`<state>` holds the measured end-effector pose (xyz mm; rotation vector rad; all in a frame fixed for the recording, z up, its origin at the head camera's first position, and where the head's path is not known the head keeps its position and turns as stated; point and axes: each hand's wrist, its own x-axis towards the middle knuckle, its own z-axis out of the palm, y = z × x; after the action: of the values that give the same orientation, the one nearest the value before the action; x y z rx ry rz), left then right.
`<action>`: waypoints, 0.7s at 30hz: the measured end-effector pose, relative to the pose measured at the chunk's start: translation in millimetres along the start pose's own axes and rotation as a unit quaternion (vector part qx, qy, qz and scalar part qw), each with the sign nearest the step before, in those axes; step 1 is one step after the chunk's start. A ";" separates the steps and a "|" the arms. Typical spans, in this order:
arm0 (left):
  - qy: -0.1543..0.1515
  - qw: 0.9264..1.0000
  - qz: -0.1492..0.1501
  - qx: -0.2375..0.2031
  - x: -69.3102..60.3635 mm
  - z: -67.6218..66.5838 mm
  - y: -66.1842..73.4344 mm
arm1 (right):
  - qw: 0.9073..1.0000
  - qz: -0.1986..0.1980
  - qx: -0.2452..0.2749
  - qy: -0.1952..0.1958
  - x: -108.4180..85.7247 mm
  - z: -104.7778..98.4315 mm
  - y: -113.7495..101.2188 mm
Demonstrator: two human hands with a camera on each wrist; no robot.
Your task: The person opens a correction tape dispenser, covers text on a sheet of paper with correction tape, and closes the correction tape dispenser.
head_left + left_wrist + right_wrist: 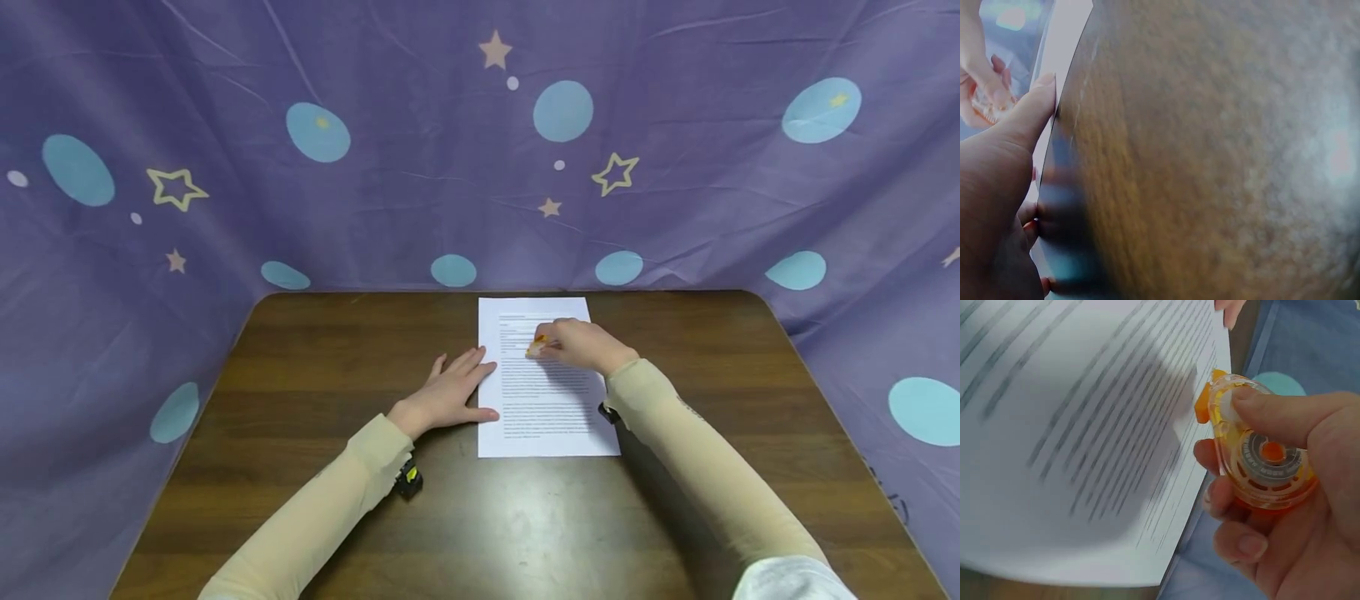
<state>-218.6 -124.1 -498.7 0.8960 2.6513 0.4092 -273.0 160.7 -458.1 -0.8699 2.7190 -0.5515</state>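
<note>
A printed sheet of paper (pixel 547 417) lies on the wooden table. The left hand (pixel 447 395) is spread at the sheet's left edge, its thumb and fingertips resting on the paper; the left wrist view shows this hand (pixel 1004 169) close up. Over the upper part of the text, the right hand (pixel 585 343) grips a small orange and clear correction tape dispenser (pixel 537 346). In the right wrist view, the thumb of the right hand (pixel 1297 481) presses on the side of the dispenser (pixel 1266 456), with fingers curled beneath. Whether its tip touches the paper cannot be told.
The brown table (pixel 315 350) stands against a purple curtain (pixel 412 150) with blue dots and stars. More curtain hangs along the left and right sides. Dark devices (pixel 408 479) are strapped at both wrists.
</note>
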 end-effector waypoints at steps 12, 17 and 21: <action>-0.003 1.000 0.004 0.009 0.7 0.8 -2.6 | 0.999 -0.037 -0.039 0.009 22.5 12.4 -24.1; -0.008 1.000 0.003 0.018 0.8 -0.5 -0.9 | 0.998 -0.040 -0.043 0.005 25.7 14.9 -25.7; -0.008 1.000 0.001 0.022 0.0 -0.9 0.3 | 0.998 -0.040 -0.041 0.000 27.7 16.2 -26.3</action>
<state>-218.8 -124.0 -497.7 0.9112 2.6539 0.3445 -276.4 119.8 -464.5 -1.0035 2.7343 -0.4580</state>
